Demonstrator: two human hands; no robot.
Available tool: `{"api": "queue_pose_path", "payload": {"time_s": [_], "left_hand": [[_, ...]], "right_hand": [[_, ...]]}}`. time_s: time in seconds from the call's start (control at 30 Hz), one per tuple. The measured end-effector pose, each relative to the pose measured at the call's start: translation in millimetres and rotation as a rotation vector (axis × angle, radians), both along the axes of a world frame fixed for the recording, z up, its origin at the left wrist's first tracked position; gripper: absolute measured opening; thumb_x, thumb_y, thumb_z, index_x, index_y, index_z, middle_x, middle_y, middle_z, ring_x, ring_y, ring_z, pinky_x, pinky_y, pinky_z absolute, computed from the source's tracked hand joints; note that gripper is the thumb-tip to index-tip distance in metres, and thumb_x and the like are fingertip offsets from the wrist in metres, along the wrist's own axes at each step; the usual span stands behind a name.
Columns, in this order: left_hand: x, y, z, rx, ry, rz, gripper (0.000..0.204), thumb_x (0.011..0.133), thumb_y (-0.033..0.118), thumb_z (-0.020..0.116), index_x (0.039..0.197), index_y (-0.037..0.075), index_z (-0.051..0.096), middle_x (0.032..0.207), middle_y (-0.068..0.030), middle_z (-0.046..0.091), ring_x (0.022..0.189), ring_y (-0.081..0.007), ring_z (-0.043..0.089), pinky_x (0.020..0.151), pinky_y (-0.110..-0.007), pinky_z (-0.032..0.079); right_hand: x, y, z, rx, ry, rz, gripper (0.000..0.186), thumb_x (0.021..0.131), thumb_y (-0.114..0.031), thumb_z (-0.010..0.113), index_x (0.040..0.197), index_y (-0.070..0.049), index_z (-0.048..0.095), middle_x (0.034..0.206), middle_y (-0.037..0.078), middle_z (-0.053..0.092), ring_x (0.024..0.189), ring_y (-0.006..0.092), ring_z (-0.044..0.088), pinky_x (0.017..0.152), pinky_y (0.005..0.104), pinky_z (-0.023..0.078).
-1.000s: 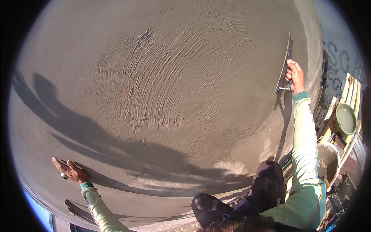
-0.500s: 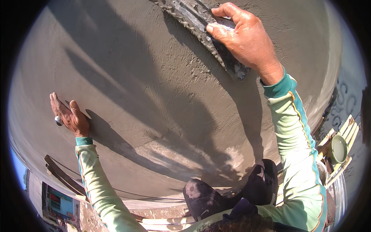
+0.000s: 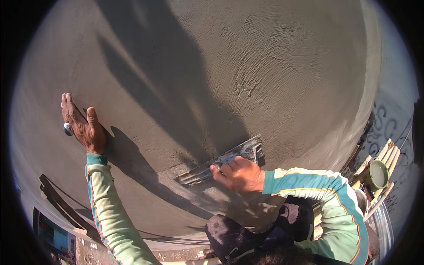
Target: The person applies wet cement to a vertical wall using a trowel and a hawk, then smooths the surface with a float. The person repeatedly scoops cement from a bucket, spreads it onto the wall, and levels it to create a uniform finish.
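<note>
My right hand grips the handle of a long metal plastering trowel, which lies tilted against the grey plastered wall in the lower middle, its blade smeared with mortar. My left hand is at the left, fingers stretched out on or very near the wall, a large silver ring on one finger. The plaster shows curved ridged strokes in the upper right part and smoother areas elsewhere, with long shadows across it.
At the right, a bamboo rack holds a green basin, with a bucket below, beside a painted wall with scrawled marks. A dark narrow board sits at the lower left. My bent knees are at the bottom.
My right hand has brought the trowel from high on the right down to the lower middle, turning it along the way. My left hand is higher in the picture than a second ago.
</note>
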State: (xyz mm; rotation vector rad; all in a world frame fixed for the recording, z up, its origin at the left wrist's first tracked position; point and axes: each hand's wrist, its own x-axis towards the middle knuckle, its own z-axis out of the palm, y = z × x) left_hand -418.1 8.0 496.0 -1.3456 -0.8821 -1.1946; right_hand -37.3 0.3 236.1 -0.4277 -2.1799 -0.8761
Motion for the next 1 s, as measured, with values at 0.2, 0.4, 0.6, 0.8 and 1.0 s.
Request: {"api": "queue_pose_path", "payload": {"time_s": [0.2, 0.4, 0.6, 0.8, 1.0], "left_hand": [[-9, -17, 3, -0.003, 0.008, 0.079, 0.087, 0.102, 0.071, 0.039, 0.160, 0.006, 0.034, 0.166, -0.0178, 0.033, 0.155, -0.0367, 0.026, 0.126, -0.050, 0.019], [-4, -12, 4, 0.013, 0.039, 0.124, 0.081, 0.104, 0.065, 0.039, 0.160, 0.007, 0.034, 0.165, -0.0173, 0.034, 0.155, -0.0355, 0.027, 0.125, -0.049, 0.021], [2, -10, 1, 0.004, 0.045, 0.136, 0.079, 0.105, 0.063, 0.040, 0.160, 0.006, 0.034, 0.165, -0.0179, 0.034, 0.154, -0.0348, 0.028, 0.125, -0.048, 0.022], [5, -12, 3, 0.008, 0.037, 0.120, 0.082, 0.105, 0.064, 0.039, 0.160, 0.004, 0.034, 0.165, -0.0194, 0.033, 0.155, -0.0342, 0.026, 0.126, -0.048, 0.019], [13, -12, 6, 0.005, 0.048, 0.129, 0.082, 0.105, 0.063, 0.038, 0.160, 0.003, 0.033, 0.166, -0.0192, 0.031, 0.155, -0.0338, 0.025, 0.126, -0.048, 0.018]], "right_hand": [[12, 37, 230, 0.352, 0.488, -0.272, 0.014, 0.089, -0.017, 0.065, 0.100, -0.012, 0.071, 0.060, -0.002, 0.057, 0.052, 0.0137, 0.062, 0.052, 0.0306, 0.048], [119, 44, 374, -0.033, 0.875, -0.420, 0.042, 0.084, -0.027, 0.066, 0.117, -0.001, 0.069, 0.108, 0.028, 0.073, 0.100, 0.0393, 0.073, 0.089, 0.0421, 0.058], [224, 84, 366, -0.024, 1.087, -0.396, 0.046, 0.078, -0.033, 0.071, 0.113, -0.004, 0.071, 0.111, 0.024, 0.073, 0.106, 0.0389, 0.071, 0.092, 0.0444, 0.056], [356, 138, 299, 0.051, 1.214, -0.324, 0.042, 0.077, -0.030, 0.080, 0.107, -0.001, 0.073, 0.096, 0.020, 0.075, 0.094, 0.0314, 0.073, 0.085, 0.0412, 0.057], [514, 188, 111, -0.268, 1.513, -0.476, 0.056, 0.083, -0.042, 0.080, 0.122, -0.004, 0.072, 0.122, 0.017, 0.074, 0.112, 0.0307, 0.070, 0.098, 0.0410, 0.052]]}}
